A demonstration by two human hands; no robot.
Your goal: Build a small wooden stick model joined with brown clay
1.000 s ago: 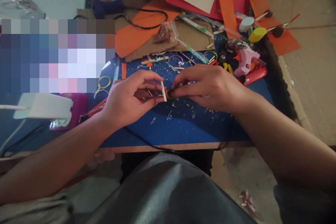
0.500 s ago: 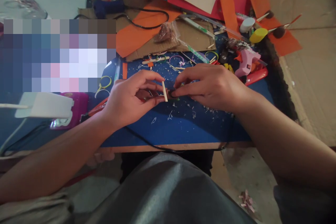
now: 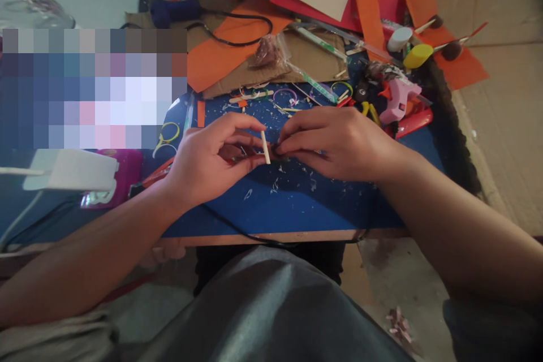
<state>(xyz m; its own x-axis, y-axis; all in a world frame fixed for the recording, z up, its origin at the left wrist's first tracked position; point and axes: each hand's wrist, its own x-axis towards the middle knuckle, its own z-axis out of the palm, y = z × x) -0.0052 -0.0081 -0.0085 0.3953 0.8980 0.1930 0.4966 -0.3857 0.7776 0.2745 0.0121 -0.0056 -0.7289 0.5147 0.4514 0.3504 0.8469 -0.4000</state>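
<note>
My left hand [image 3: 224, 150] is closed, with thumb and fingertips gripping a short pale wooden stick [image 3: 265, 147] at its ends. The stick stands nearly upright. Just right of it, my right hand [image 3: 331, 141] has its fingers pinched together around a small dark brownish piece [image 3: 275, 151]. Most of that piece is behind the fingers, so its kind cannot be made out. The two hands almost meet above the blue table top [image 3: 271, 212], where white glue strings lie scattered.
At the right lie a pink glue gun [image 3: 400, 99], a yellow-capped item [image 3: 418, 56] and a red tool [image 3: 416, 121]. Orange sheets [image 3: 224, 59] and cardboard [image 3: 496, 124] spread behind and to the right. A white plug [image 3: 74, 169] sits at left. A blurred patch covers the upper left.
My right hand has shifted slightly left and down, its fingers drawing closer together at the small dark piece. My left hand and the stick have hardly moved.
</note>
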